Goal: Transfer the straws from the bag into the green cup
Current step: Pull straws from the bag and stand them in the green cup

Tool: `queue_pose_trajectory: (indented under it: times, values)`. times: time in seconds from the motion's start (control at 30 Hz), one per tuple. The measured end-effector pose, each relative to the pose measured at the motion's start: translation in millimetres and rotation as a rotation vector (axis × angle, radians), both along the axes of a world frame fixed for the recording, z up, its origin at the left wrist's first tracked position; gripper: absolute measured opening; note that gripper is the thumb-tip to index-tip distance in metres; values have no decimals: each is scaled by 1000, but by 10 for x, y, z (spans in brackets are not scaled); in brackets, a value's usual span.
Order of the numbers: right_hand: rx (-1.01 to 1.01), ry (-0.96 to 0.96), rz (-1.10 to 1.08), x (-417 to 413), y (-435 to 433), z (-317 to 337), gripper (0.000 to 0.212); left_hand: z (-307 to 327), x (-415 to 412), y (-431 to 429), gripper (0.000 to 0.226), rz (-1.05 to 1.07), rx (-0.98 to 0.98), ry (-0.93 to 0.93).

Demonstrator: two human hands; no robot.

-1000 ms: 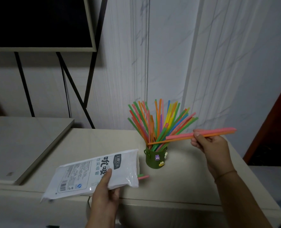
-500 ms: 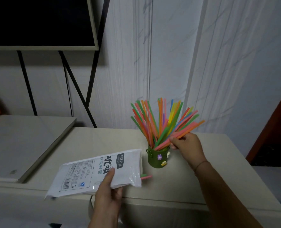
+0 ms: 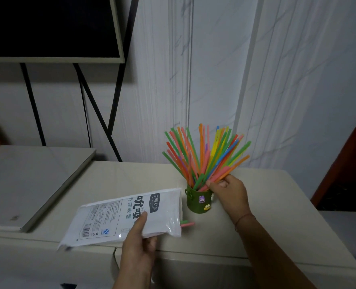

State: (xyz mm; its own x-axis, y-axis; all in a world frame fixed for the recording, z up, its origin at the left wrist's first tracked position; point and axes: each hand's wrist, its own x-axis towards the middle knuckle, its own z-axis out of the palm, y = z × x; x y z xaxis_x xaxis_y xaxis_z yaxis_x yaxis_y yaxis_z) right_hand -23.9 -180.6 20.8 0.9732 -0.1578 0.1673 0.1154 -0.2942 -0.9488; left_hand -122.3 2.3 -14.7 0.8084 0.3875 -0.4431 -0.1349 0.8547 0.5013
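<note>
A small green cup point(image 3: 198, 202) with stickers stands on the beige cabinet top point(image 3: 131, 180), packed with several coloured straws point(image 3: 202, 155) fanning upward. My right hand point(image 3: 229, 192) is at the cup's right rim, pinching a pink and an orange straw point(image 3: 231, 168) whose lower ends sit in the cup. My left hand point(image 3: 140, 238) grips the white plastic straw bag point(image 3: 118, 217) near the cabinet's front edge. A green and a pink straw end point(image 3: 186, 223) poke out of the bag's open right side.
A lower grey surface point(image 3: 26, 180) adjoins the cabinet on the left. A dark screen point(image 3: 52, 28) on black legs stands behind it against the white wall. A dark red panel point(image 3: 352, 163) is at the far right.
My right hand carried the pink and orange straws from level in the air down to the cup, tilting them until their lower ends went in. The bag and my left hand stayed put.
</note>
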Motion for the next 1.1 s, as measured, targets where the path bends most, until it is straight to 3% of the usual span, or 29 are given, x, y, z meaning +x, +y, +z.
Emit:
queue_pose_trajectory:
  times: [0.2, 0.3, 0.43, 0.53, 0.6, 0.67, 0.9, 1.1]
  values:
    - [28, -22, -36, -44, 17, -49, 21, 59, -17, -45, 25, -3, 20, -2]
    - [56, 55, -1, -78, 33, -52, 10, 66, -12, -45, 24, -11, 34, -11]
    - [58, 207, 28, -250, 76, -145, 19, 62, -8, -53, 22, -5, 116, -37]
    - [440, 511, 145, -452, 203, -248, 25, 87, -26, -107, 20, 7, 271, -43]
    - [746, 744, 240, -580, 298, -310, 30, 91, -23, -131, 34, 45, 406, -27]
    - [868, 845, 351, -649, 343, -391, 30, 129, -26, -156, 42, 73, 514, -30]
    - [955, 907, 288, -664, 431, -329, 24, 234, -66, -205, 30, 107, 752, -51]
    - [870, 969, 242, -666, 399, -339, 23, 231, -43, -197, 34, 102, 840, -51]
